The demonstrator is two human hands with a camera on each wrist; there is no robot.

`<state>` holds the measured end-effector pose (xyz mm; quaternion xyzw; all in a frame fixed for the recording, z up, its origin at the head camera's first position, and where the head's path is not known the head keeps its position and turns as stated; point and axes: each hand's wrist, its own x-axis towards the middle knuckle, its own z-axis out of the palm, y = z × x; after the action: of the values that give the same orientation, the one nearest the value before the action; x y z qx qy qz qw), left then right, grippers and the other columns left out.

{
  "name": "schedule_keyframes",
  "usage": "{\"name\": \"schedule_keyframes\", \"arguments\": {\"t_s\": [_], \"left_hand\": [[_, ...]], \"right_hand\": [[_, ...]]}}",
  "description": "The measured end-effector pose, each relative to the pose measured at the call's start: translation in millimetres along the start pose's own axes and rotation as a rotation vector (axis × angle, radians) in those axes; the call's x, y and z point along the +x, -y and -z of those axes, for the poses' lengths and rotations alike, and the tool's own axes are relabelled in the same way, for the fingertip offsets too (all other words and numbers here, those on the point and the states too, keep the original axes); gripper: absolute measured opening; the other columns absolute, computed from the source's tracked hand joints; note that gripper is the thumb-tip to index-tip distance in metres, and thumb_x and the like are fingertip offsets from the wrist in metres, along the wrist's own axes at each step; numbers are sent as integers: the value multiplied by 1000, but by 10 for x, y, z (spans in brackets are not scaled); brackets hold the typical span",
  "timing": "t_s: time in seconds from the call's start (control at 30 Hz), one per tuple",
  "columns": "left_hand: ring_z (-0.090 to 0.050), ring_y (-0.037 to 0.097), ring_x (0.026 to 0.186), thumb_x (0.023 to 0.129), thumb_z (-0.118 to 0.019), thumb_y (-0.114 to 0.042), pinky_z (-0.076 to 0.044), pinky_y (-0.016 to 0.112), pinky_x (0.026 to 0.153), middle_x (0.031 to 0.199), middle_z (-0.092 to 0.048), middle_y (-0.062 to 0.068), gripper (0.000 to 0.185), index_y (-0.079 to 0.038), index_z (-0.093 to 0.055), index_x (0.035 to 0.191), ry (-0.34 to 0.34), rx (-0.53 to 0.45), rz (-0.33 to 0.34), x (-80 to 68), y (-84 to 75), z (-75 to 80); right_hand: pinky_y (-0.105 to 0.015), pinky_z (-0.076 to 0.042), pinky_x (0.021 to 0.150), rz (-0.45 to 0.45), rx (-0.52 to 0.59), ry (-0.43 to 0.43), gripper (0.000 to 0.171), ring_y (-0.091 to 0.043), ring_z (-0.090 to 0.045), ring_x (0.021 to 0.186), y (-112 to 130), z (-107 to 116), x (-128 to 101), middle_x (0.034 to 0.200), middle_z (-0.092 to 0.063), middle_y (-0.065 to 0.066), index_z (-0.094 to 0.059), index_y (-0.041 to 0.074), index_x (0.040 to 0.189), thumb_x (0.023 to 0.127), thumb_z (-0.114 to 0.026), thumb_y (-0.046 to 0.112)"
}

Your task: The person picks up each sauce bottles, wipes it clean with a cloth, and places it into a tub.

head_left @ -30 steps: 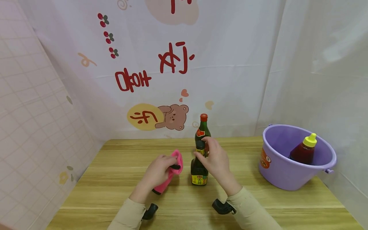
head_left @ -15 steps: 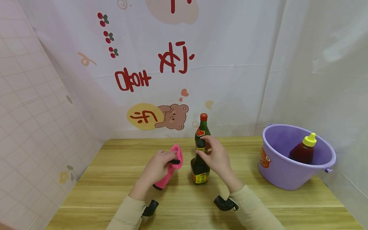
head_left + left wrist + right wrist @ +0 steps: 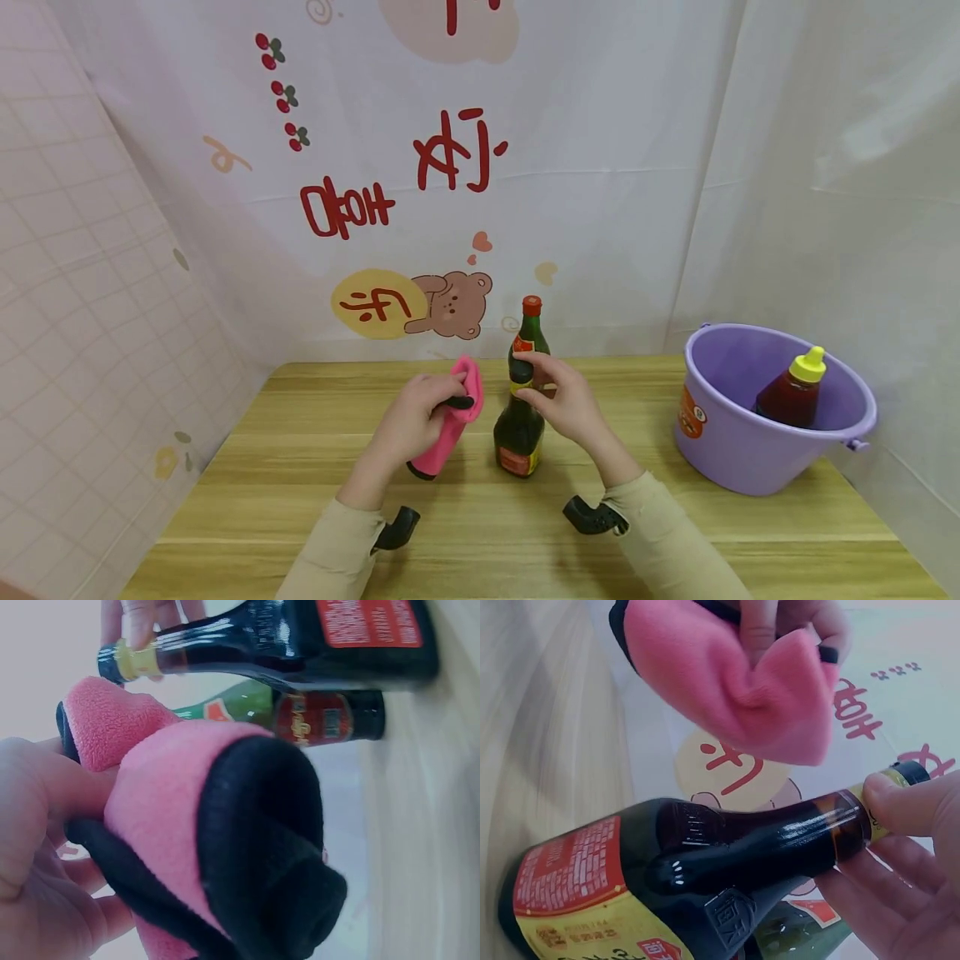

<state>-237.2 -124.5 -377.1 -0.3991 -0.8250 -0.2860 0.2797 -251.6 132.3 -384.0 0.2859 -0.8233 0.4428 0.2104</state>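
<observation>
The dark bottle (image 3: 517, 437), its neck pinched by the right hand (image 3: 567, 406), is before the green bottle (image 3: 532, 332) at the bench (image 3: 480, 542), near the pink cloth (image 3: 444, 443) the left hand (image 3: 411, 421) grips, left of the purple bucket (image 3: 723, 458).

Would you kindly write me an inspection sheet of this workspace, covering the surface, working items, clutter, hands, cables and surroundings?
Surface: table with a wood-grain top.
Job's things: pink cloth with black edging; dark bottle with a yellow neck band.
Clutter: red-capped green bottle, behind the dark bottle; purple bucket at right, with a yellow-capped bottle tilted inside.
Hands: left hand grips the pink cloth; right hand holds the dark bottle's neck.
Cables: nothing seen.
Surroundings: white printed sheet behind the table.
</observation>
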Motion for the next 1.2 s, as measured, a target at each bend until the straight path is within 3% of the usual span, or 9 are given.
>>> {"name": "schedule_keyframes", "arguments": {"t_s": [0.27, 0.5, 0.73, 0.93, 1.2], "left_hand": [[-66, 20, 102, 83, -68, 11, -46, 38, 94, 99, -73, -5, 27, -14, -69, 93, -19, -12, -20, 150, -122, 31], [-64, 22, 112, 80, -68, 14, -46, 38, 92, 107, -74, 1, 29, -11, -72, 95, -39, -35, -74, 217, -165, -70], [-64, 22, 113, 80, -70, 14, -47, 38, 90, 108, -73, 4, 27, -10, -72, 93, -53, -29, -92, 214, -160, -183], [-63, 25, 110, 80, -71, 12, -49, 39, 88, 115, -72, 5, 29, -13, -73, 95, -18, 0, -54, 180, -159, -237], [-64, 24, 107, 81, -73, 9, -49, 38, 88, 112, -72, 2, 28, -13, -73, 97, 26, 35, -56, 138, -130, -299]], "right_hand": [[-33, -55, 67, -11, 73, 71, 51, -15, -65, 79, -18, 22, 36, 97, -69, -5, -60, 9, 134, 86, -74, -1], [-38, -55, 68, -46, 123, 91, 51, -20, -69, 86, -39, 18, 42, 102, -71, -7, -59, 14, 135, 88, -72, -1], [-37, -55, 69, -88, 131, 109, 51, -24, -69, 91, -48, -4, 48, 106, -71, -10, -58, 13, 136, 89, -70, -2], [-34, -54, 68, -93, 120, 116, 50, -30, -69, 90, -23, -19, 57, 105, -70, -16, -57, 6, 135, 88, -68, -7], [-43, -55, 71, -81, 164, 121, 50, -23, -69, 89, -59, 10, 32, 106, -71, -10, -58, 16, 136, 90, -69, 1]]}}
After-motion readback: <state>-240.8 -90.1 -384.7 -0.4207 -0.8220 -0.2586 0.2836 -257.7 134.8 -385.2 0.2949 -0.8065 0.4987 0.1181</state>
